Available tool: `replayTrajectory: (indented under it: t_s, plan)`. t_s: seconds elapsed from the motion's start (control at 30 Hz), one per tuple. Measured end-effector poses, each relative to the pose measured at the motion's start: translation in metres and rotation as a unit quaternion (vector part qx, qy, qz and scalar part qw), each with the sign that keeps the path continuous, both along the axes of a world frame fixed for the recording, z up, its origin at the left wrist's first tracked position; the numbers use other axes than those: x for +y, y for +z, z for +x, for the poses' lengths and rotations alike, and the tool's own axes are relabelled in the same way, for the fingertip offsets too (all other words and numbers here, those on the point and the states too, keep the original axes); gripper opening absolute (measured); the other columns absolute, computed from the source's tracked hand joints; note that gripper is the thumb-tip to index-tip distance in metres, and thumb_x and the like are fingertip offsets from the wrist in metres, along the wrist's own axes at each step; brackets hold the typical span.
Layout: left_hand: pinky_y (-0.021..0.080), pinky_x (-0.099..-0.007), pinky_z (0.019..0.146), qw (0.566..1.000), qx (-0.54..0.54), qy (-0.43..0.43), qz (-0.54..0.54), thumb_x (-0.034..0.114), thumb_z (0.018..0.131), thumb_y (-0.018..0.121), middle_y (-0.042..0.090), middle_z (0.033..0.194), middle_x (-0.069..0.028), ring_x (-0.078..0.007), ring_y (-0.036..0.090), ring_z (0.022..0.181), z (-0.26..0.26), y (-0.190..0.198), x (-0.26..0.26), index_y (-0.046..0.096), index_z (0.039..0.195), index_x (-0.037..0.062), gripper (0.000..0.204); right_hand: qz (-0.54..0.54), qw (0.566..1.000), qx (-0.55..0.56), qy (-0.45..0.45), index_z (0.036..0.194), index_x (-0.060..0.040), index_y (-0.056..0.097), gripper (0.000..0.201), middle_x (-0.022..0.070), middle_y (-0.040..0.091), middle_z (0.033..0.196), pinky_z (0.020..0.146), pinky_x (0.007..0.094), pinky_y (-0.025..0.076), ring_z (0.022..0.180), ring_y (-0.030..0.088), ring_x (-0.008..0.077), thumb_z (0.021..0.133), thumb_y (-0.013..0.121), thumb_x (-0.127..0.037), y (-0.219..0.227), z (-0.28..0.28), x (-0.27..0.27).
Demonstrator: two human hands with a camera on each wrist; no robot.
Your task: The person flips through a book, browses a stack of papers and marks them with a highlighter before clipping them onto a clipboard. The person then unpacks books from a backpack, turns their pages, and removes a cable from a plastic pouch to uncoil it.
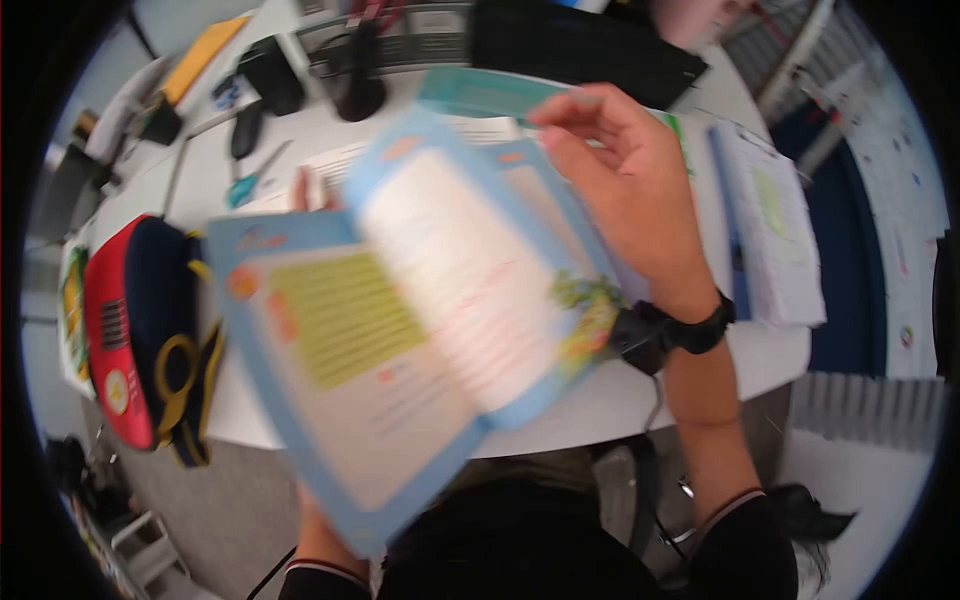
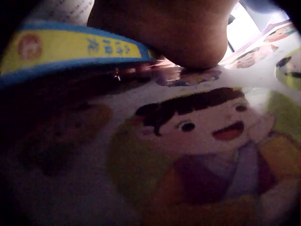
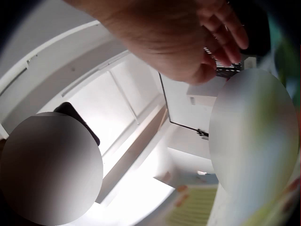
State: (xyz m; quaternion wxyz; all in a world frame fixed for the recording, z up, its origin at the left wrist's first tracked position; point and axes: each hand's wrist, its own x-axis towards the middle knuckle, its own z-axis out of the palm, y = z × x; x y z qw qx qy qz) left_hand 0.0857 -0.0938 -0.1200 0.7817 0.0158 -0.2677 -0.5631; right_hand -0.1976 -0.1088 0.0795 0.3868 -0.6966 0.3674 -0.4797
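Observation:
An open picture book (image 1: 350, 470) with light-blue page borders is held up over the desk's front edge. One blurred page (image 1: 450, 270) stands raised between its two sides. My left hand (image 2: 188, 33) grips the book from beneath, its heel against the cover (image 2: 207, 127) with a cartoon child and beside the yellow spine (image 2: 80, 47). Some left fingers (image 1: 303, 188) show past the book's far edge; the rest are hidden. Above the book's right side is my right hand (image 1: 625, 170), fingers loosely bent and holding nothing, as the right wrist view also shows.
A red and navy pencil case (image 1: 140, 330) lies at the desk's left. On the right is a clipboard with papers (image 1: 775, 220). Behind the book are a teal box (image 1: 480, 92), a black keyboard (image 1: 590, 55) and a dark pen holder (image 1: 360, 90).

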Motion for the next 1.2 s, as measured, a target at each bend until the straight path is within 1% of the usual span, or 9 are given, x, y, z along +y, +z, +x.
replayTrajectory:
  t_s: [0.07,0.2,0.53,0.77,0.83,0.9,1.0,1.1,1.2]
  plan:
    - [0.048,-0.0332,0.089,0.956,-0.14,0.008,0.258,0.059,0.1,0.04,0.063,0.103,-0.0108,-0.0211,0.06,0.089,0.026,0.006,0.0,0.064,0.111,0.008,0.057,0.044,0.983,-0.144,0.105,0.104,0.0017,0.064,0.013,0.0049,0.068,0.098,0.079,0.026,0.052,0.087,0.064,0.0099,0.094,0.062,-0.007,0.03,-0.003,0.018]
    - [0.037,-0.0318,0.063,0.968,-0.06,-0.155,0.189,0.065,0.101,0.032,0.046,0.066,-0.0059,-0.0176,0.039,0.06,-0.02,0.082,0.002,0.043,0.061,0.0116,0.067,0.071,0.966,-0.189,0.164,0.104,0.0024,0.064,0.016,0.0041,0.068,0.094,0.08,0.0223,0.05,0.088,0.062,0.0068,0.096,0.061,-0.011,0.043,0.002,0.03]
    - [0.041,-0.0297,0.057,0.868,-0.223,0.055,0.44,0.087,0.083,0.038,0.05,0.059,-0.0066,-0.0177,0.047,0.054,-0.03,0.119,0.013,0.043,0.06,0.0103,0.08,0.143,0.984,0.067,-0.081,0.113,0.0004,0.062,0.037,0.0119,0.069,0.104,0.088,0.032,0.049,0.103,0.064,0.0205,0.099,0.06,-0.034,-0.081,-0.014,0.012]
    - [0.049,-0.0286,0.061,0.754,-0.452,0.038,0.475,0.086,0.081,0.039,0.059,0.062,-0.0058,-0.0189,0.06,0.06,-0.025,0.154,0.032,0.053,0.065,0.0099,0.079,0.171,0.982,-0.029,-0.072,0.119,0.0008,0.061,0.045,0.0152,0.067,0.112,0.092,0.0324,0.047,0.106,0.062,0.0228,0.099,0.059,-0.04,-0.086,-0.001,0.028]
    - [0.055,-0.0331,0.07,0.773,-0.459,-0.063,0.434,0.077,0.083,0.055,0.066,0.078,-0.0103,-0.0211,0.066,0.072,0.002,0.141,0.033,0.058,0.083,0.0066,0.07,0.187,0.979,-0.076,-0.035,0.12,0.0014,0.06,0.049,0.014,0.067,0.112,0.092,0.0308,0.047,0.106,0.062,0.0199,0.101,0.056,-0.043,-0.086,0.001,0.03]
    - [0.059,-0.0388,0.081,0.919,-0.357,-0.118,0.12,0.06,0.081,0.073,0.067,0.102,-0.0158,-0.0243,0.068,0.09,0.01,0.12,0.034,0.055,0.106,0.0043,0.064,0.21,0.973,-0.088,-0.032,0.121,0.0017,0.059,0.05,0.0127,0.066,0.112,0.093,0.0296,0.046,0.106,0.061,0.0179,0.101,0.054,-0.044,-0.065,0.002,0.036]
    - [0.063,-0.0386,0.068,0.968,-0.215,-0.034,0.123,0.037,0.093,0.065,0.066,0.09,-0.0205,-0.0301,0.072,0.077,-0.008,0.101,0.039,0.057,0.115,0.0015,0.043,0.266,0.957,-0.116,-0.01,0.123,0.0018,0.059,0.053,0.01,0.065,0.113,0.094,0.0275,0.045,0.106,0.059,0.0146,0.101,0.052,-0.046,-0.043,-0.009,0.041]
    - [0.064,-0.0399,0.069,0.89,-0.271,-0.19,0.315,0.029,0.092,0.068,0.066,0.092,-0.022,-0.0324,0.071,0.081,0.025,0.117,0.03,0.055,0.115,0.0015,0.038,0.309,0.941,-0.132,0.045,0.13,0.0011,0.054,0.054,0.0084,0.059,0.125,0.101,0.0263,0.04,0.117,0.053,0.0138,0.103,0.049,-0.045,-0.04,-0.02,0.038]
    - [0.059,-0.0469,0.091,0.902,-0.313,-0.266,0.135,0.034,0.09,0.072,0.062,0.118,-0.0203,-0.0333,0.063,0.116,0.044,0.098,0.02,0.047,0.124,-0.0016,0.055,0.324,0.931,-0.141,0.093,0.137,0.0008,0.048,0.053,0.0084,0.054,0.136,0.106,0.0261,0.037,0.126,0.049,0.0142,0.104,0.048,-0.041,-0.049,-0.024,0.035]
